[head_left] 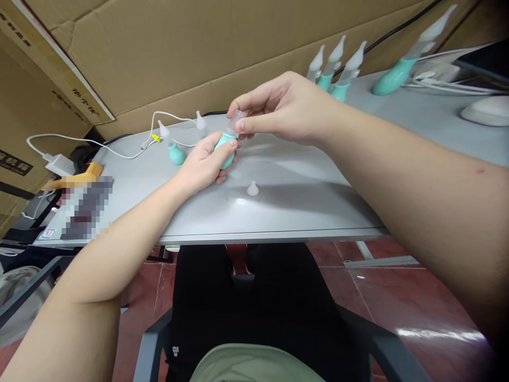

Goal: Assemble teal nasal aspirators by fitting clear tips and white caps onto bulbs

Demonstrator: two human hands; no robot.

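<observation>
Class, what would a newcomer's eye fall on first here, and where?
Probably the left hand at the picture's centre, holding a turquoise bulb, with the right hand on the clear tube at its top. White-tipped pieces stand out at the back right. A small white cone sits nearer the front edge.

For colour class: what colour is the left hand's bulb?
Turquoise; the bulb shows best in head view.

Surface (298, 212): smooth grey
Cardboard (178, 53): brown, upright along the far edge — printed towards the far left corner
Floor (401, 302): glossy red tiles below the near edge
Chair (153, 342): dark armrests
Light: white streak (441, 335) on the tiles
</observation>
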